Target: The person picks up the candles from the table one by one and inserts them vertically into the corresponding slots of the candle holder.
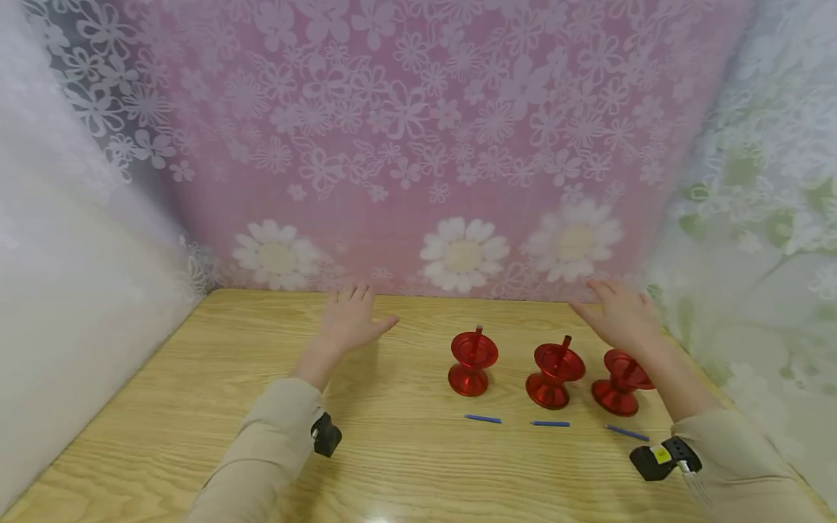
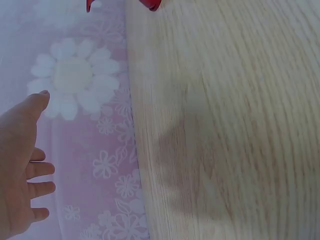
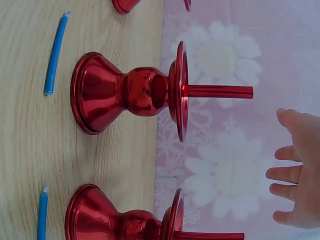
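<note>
Hands (image 1: 349, 321) (image 1: 623, 317) spread; blue candles (image 1: 551, 423) in head/R-wrist cams only.

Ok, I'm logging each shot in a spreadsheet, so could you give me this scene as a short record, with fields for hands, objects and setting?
left hand: raised, fingers straight, holding nothing
right hand: raised, fingers straight, holding nothing
red candle holders: three, upright in a row; rightmost partly hidden by the right arm in the head view
blue candles: three, lying one on the near side of each holder
surface: wood-grain table
backdrop: pink floral cloth
</note>
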A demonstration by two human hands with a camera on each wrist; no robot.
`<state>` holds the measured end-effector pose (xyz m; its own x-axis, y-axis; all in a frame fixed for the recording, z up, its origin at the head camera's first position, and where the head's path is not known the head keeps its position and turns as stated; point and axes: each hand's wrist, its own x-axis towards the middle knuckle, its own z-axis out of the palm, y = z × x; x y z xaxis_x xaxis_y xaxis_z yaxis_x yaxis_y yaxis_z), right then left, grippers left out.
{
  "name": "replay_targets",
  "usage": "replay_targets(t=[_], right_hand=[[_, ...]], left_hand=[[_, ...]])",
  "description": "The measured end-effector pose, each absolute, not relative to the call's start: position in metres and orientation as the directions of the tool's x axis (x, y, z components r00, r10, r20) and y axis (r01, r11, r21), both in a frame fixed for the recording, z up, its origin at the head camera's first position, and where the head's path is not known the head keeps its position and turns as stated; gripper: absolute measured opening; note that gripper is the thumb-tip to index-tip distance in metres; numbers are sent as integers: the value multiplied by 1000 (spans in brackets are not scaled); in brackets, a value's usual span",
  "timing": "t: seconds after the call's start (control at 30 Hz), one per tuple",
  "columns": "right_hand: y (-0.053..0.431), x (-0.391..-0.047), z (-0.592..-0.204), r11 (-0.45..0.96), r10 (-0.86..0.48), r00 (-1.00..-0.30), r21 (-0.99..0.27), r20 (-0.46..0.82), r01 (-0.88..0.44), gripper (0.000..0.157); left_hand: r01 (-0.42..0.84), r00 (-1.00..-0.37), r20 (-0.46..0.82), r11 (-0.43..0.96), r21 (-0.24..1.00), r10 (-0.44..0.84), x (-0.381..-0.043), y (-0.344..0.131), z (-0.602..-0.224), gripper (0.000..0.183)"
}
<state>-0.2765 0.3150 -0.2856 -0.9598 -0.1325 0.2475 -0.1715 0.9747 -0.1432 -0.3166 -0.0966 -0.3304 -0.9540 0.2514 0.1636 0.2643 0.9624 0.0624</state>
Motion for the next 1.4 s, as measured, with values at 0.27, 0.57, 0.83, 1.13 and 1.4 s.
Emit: replay_targets(t=[0.27,0.57,0.83,1.13,1.4], right_hand=[[317,-255,-281,947,-174,-897,-180,407,-265,57],[302,-236,-282,889,-261,-802,-190,537,-416,36],[275,-221,-294,820,-353,-741,-192,571,-539,32],[251,-214,-323,789,-428,-808,-269,404,-553,26],[242,-216,-348,775,-508,-805,-245,307,-582,28]], left_hand=[[362,-914,244,924,126,325,-307,-78,-326,68],[460,-858,314,880,114,407,-300,-57,-329,52],[545,-820,265,833,93,507,-295,-37,-335,62],[607,-771,221,794,-28,598,-293,-19,-345,66],[689,-692,208,719,-96,691,-288,-9,-347,62]])
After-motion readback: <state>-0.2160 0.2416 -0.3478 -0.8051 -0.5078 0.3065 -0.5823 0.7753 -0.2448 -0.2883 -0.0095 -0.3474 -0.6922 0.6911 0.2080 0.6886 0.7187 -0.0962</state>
